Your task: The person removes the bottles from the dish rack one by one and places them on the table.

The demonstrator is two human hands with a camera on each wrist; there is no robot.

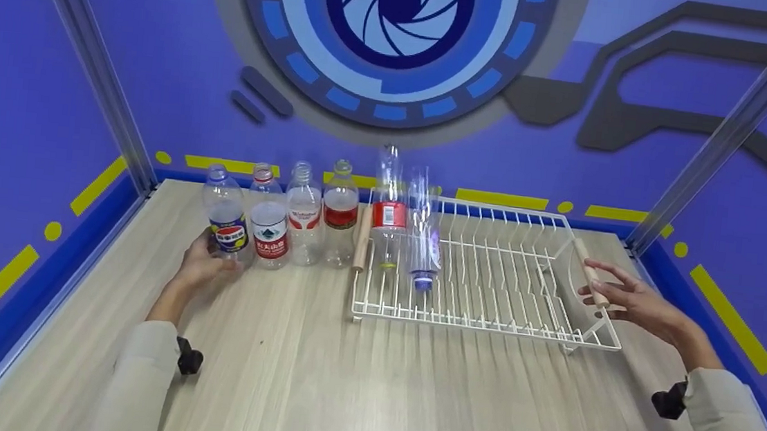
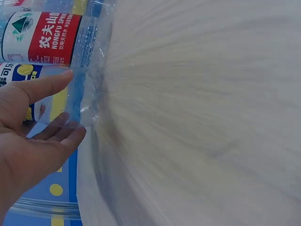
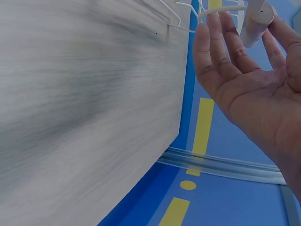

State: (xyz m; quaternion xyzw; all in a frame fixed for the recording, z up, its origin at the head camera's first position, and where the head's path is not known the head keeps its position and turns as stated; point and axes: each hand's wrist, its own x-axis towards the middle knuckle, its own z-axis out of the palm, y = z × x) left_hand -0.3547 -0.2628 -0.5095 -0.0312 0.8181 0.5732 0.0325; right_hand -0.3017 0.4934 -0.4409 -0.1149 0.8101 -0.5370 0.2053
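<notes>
In the head view, my left hand holds the lower part of a clear plastic bottle with a blue label. The thumb lies on the near side, with fingers round the far side. This bottle stands upright at the left end of a row. Touching or close beside it is a Nongfu Spring bottle with a red and white label. My right hand holds the right wooden handle of a white wire dish rack, thumb and fingers about it.
Two more upright bottles, one with red print and one with a dark red label, continue the row. Neck down in the rack are a red-labelled bottle and a blue-capped bottle. Blue walls enclose the wooden table.
</notes>
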